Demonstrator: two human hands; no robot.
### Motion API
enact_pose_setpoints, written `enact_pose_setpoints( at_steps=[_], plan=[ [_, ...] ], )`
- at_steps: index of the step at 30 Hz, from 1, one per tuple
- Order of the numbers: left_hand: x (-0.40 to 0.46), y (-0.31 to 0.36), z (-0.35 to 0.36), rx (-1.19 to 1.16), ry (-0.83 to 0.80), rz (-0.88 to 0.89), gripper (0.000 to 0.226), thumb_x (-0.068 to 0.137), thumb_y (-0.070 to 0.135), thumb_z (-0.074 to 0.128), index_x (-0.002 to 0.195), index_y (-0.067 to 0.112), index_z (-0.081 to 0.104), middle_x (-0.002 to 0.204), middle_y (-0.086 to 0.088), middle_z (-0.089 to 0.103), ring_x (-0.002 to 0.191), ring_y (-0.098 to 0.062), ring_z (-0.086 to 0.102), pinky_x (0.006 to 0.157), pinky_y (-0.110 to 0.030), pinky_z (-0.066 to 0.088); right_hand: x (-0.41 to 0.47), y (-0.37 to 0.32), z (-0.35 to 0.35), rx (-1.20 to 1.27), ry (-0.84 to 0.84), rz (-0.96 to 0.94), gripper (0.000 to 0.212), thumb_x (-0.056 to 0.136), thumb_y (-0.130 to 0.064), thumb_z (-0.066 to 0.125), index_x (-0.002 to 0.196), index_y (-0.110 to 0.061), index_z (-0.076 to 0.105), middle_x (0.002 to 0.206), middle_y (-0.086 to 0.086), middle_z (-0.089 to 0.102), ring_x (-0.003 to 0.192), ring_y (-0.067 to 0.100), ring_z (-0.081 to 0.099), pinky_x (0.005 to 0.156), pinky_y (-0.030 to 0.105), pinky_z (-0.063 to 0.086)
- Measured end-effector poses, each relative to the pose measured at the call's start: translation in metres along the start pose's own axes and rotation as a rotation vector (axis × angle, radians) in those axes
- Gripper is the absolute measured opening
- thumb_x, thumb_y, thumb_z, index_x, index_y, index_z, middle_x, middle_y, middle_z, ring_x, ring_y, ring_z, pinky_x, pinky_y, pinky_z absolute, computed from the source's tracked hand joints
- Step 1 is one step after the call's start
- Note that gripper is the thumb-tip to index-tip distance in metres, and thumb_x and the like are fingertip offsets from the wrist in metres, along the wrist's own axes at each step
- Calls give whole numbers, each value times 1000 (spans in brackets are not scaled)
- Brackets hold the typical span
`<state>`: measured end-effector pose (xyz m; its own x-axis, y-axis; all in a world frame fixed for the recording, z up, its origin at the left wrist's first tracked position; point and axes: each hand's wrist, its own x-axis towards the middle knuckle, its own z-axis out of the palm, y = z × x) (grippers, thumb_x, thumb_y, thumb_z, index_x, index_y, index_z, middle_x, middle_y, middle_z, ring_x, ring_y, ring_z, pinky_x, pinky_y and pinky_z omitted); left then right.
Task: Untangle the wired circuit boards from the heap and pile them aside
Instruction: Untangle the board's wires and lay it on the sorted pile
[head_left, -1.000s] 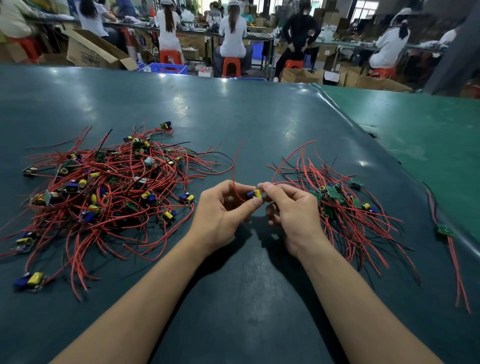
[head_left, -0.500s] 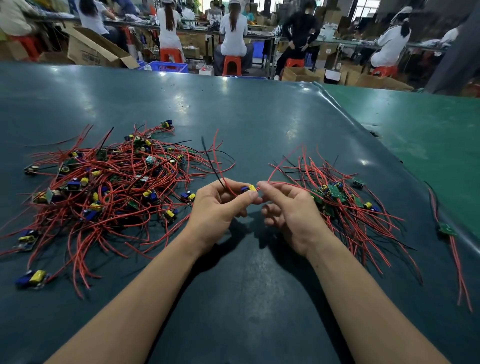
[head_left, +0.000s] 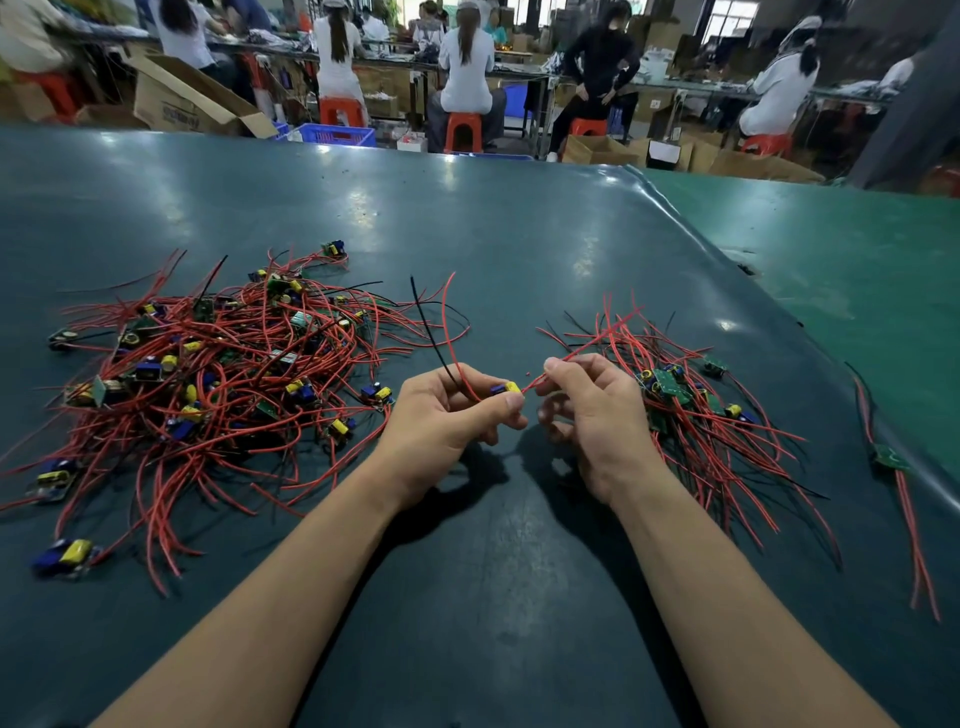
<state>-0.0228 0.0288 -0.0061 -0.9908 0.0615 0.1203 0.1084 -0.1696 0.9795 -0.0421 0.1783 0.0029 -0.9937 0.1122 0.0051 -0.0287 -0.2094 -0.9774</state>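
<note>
Big heap on the bench, left, mostly untouched. Left hand fingers pinch one board; right hand pinches its red wire. Small sorted pile right. Early stage, I'd say.

The dark teal tabletop is smooth and glossy, mirroring lights. Thin red wires look plastic-coated and slightly shiny; brown cardboard boxes are matt.
</note>
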Motion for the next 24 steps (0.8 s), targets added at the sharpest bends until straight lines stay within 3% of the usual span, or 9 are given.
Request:
enact_pose_setpoints(
  at_steps=[10,14,17,21,24],
  plan=[
    [-1,2,-1,62,-24,10,9,82,0,73,85,1,65,72,-13,73,52,-6,60,53,-15,45,0,5,-4,-93,59,-218,12,92,-4,64,90,-15,60,74,8,74,57,16,66,43,23,48],
    [-1,1,-2,88,-11,7,9,81,3,75,83,4,66,72,-12,74,53,-6,60,54,-14,45,0,8,-4,-266,132,-328,12,91,-4,66,91,-15,70,79,6,71,61,15,66,44,24,50],
    [-1,1,-1,99,-12,7,9,81,2,75,83,5,67,71,-11,74,53,-6,61,53,-14,45,1,9,-3,-323,147,-316,14,92,-6,65,98,-17,73,78,-1,72,62,13,66,46,27,53],
    [-2,2,-1,54,-5,-12,11,81,2,75,83,4,65,71,-12,73,50,-7,59,51,-15,44,7,5,-8,-123,236,-225,12,95,-7,61,98,-16,69,78,-3,73,53,8,64,40,20,46],
    [-3,3,0,83,-19,-20,10,80,4,75,83,4,66,72,-13,73,50,-8,57,51,-15,43,9,8,-10,-168,264,-253,17,94,-7,61,103,-18,71,80,-4,72,54,4,63,41,19,47]
  ],
)
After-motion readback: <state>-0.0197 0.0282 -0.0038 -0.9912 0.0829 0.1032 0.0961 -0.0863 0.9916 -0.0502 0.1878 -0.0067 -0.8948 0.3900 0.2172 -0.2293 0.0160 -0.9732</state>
